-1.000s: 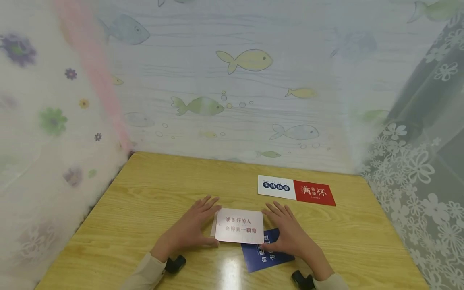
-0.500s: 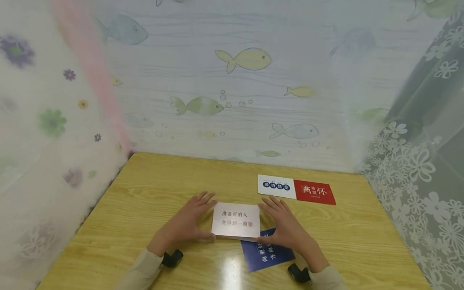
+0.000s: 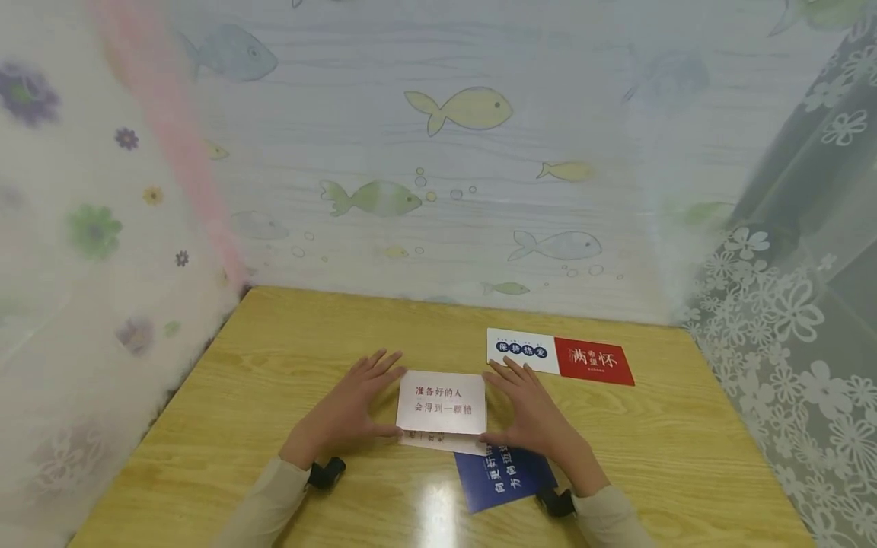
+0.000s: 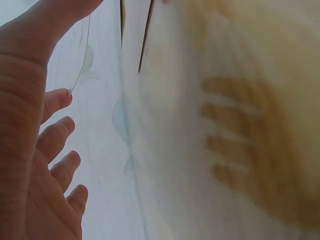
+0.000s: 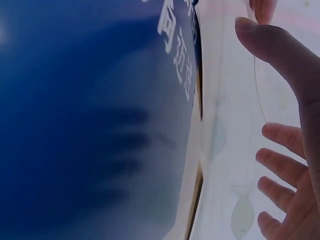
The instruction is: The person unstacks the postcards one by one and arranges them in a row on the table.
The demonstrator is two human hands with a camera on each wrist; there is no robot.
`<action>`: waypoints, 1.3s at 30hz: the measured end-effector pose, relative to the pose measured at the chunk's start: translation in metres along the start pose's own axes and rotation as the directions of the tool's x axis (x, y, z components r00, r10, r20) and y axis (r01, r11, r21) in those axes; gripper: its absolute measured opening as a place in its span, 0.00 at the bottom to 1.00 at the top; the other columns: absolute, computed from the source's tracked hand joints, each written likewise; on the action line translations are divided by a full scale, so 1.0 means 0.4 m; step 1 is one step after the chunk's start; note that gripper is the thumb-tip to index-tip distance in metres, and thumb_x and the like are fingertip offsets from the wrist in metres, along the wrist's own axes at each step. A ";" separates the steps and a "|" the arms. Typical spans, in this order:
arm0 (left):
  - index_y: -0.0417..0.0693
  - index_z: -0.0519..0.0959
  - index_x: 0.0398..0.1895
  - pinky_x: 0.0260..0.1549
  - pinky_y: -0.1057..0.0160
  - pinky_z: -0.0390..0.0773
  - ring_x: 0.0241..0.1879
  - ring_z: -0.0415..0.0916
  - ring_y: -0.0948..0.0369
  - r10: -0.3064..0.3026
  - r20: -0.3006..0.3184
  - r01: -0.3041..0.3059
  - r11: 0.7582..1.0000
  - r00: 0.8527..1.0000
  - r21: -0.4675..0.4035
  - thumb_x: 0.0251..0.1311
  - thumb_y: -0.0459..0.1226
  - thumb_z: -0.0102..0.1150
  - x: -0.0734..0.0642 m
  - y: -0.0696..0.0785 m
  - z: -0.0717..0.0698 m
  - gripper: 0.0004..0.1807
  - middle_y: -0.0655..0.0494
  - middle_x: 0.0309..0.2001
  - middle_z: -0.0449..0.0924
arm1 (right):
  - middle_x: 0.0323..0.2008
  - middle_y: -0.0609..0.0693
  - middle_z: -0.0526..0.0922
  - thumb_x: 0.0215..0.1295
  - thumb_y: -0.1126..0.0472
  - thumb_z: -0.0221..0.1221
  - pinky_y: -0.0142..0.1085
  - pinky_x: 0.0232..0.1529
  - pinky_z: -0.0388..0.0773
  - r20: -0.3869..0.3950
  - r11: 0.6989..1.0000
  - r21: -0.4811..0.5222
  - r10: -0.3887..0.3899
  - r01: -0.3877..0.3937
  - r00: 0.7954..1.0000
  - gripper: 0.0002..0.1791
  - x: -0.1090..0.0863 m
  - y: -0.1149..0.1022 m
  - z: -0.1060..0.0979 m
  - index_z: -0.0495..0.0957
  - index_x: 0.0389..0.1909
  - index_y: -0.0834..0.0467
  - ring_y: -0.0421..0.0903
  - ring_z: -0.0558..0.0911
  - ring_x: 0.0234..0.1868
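Note:
A pale card [image 3: 441,403] with two lines of red characters is held up off the table in the head view. My left hand [image 3: 352,403] grips its left edge, thumb at the near corner and index fingertip at the far one. In the same way my right hand [image 3: 534,418] holds the right edge. Both wrist views show the other fingers spread apart and the card slightly bowed. Beneath it lies another pale card [image 3: 445,443], mostly hidden, with sideways characters. That one overlaps a blue card [image 3: 493,487] with white characters, partly covered by my right hand.
Farther back, a white card [image 3: 503,361] with blue dots lies against a red card [image 3: 592,361], both on the wooden table [image 3: 308,327]. A fish-patterned curtain [image 3: 384,152] hangs behind the table. Flowered fabric [image 3: 96,304] stands at the left, lace [image 3: 774,304] at the right.
Both hands have moved the held card away from me and slightly left. The pale card beneath now shows along its near edge, and more of the blue card's characters are visible.

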State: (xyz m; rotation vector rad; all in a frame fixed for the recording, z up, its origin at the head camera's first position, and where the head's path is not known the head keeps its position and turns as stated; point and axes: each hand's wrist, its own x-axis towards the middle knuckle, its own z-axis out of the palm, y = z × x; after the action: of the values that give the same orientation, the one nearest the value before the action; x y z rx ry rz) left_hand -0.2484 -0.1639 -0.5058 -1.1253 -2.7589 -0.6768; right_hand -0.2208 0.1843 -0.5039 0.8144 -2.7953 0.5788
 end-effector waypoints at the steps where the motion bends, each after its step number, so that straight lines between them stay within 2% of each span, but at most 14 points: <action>1: 0.45 0.65 0.76 0.77 0.38 0.51 0.79 0.50 0.41 0.002 0.001 -0.002 1.000 1.000 0.004 0.46 0.57 0.78 0.006 -0.002 -0.002 0.55 0.47 0.79 0.57 | 0.72 0.58 0.70 0.37 0.38 0.80 0.65 0.75 0.55 0.000 1.000 -0.003 0.003 -0.003 1.000 0.57 0.004 0.002 -0.001 0.73 0.69 0.60 0.63 0.61 0.77; 8: 0.46 0.65 0.77 0.76 0.37 0.50 0.78 0.50 0.40 0.004 0.003 -0.004 1.000 1.000 0.027 0.46 0.58 0.78 0.035 -0.011 -0.008 0.56 0.47 0.79 0.57 | 0.72 0.59 0.70 0.38 0.38 0.80 0.66 0.74 0.55 -0.004 1.000 -0.014 0.005 -0.005 1.000 0.57 0.024 0.017 -0.005 0.73 0.69 0.62 0.64 0.62 0.76; 17: 0.45 0.65 0.76 0.75 0.34 0.51 0.77 0.50 0.37 0.023 -0.014 -0.023 1.000 1.000 0.022 0.46 0.57 0.78 0.045 -0.023 0.000 0.56 0.44 0.78 0.58 | 0.72 0.60 0.70 0.38 0.39 0.81 0.67 0.73 0.55 -0.005 1.000 0.008 0.015 -0.015 1.000 0.56 0.030 0.036 0.007 0.74 0.69 0.62 0.65 0.61 0.76; 25: 0.46 0.64 0.77 0.76 0.35 0.50 0.78 0.50 0.38 0.007 -0.001 -0.007 1.000 1.000 0.026 0.47 0.58 0.77 0.059 -0.029 0.002 0.56 0.46 0.79 0.57 | 0.72 0.61 0.70 0.37 0.41 0.81 0.69 0.73 0.55 -0.014 1.000 0.022 0.020 -0.019 1.000 0.56 0.040 0.044 0.006 0.74 0.68 0.62 0.66 0.62 0.76; 39: 0.44 0.64 0.77 0.75 0.35 0.52 0.78 0.50 0.37 0.011 -0.006 -0.010 0.996 1.000 0.088 0.48 0.58 0.76 0.092 -0.058 0.002 0.56 0.45 0.79 0.56 | 0.74 0.59 0.68 0.39 0.40 0.81 0.68 0.74 0.53 0.004 0.998 0.045 0.038 -0.038 0.999 0.56 0.082 0.065 0.001 0.72 0.70 0.62 0.65 0.60 0.77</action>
State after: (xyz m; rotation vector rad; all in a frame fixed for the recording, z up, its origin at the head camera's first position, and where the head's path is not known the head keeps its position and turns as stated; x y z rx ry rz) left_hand -0.2910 -0.1544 -0.5062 -1.1170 -2.7461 -0.5512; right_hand -0.2625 0.1886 -0.5037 0.7728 -2.8155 0.6493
